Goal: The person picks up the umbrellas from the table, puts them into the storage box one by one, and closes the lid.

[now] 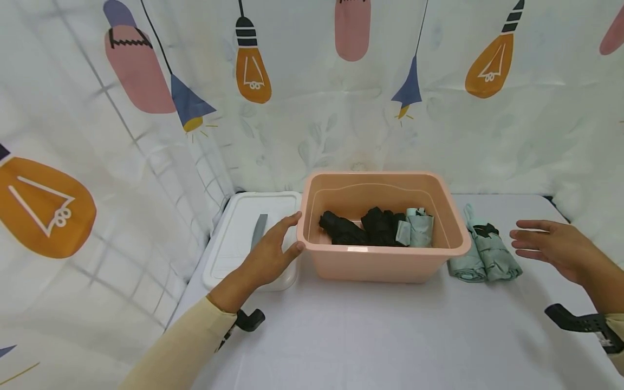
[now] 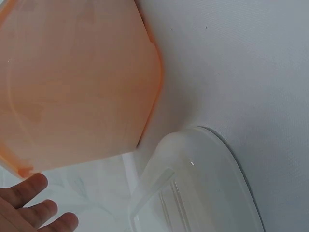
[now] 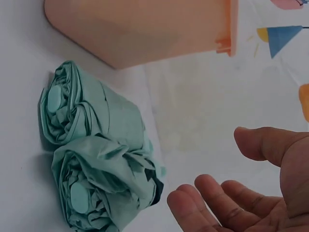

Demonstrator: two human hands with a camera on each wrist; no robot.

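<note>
A peach plastic bin [image 1: 370, 265] stands in the middle of the table in the head view. Inside it lie black folded bundles [image 1: 343, 228] and a pale green folded umbrella [image 1: 421, 228]. My left hand [image 1: 273, 249] is at the bin's left rim, thumb and fingers extended, fingertips right at the edge. To the right of the bin, two green folded umbrellas [image 1: 498, 254] lie side by side; their mint end caps [image 3: 81, 197] show in the right wrist view. My right hand [image 1: 558, 246] hovers just right of them, fingers spread and holding nothing.
A white lid [image 1: 234, 233] with a grey handle [image 1: 259, 230] covers a translucent box [image 2: 193, 179] left of the bin, partly behind my left hand. A patterned curtain [image 1: 312, 119] hangs behind the table and along its left side. White cloth [image 1: 341, 336] covers the table.
</note>
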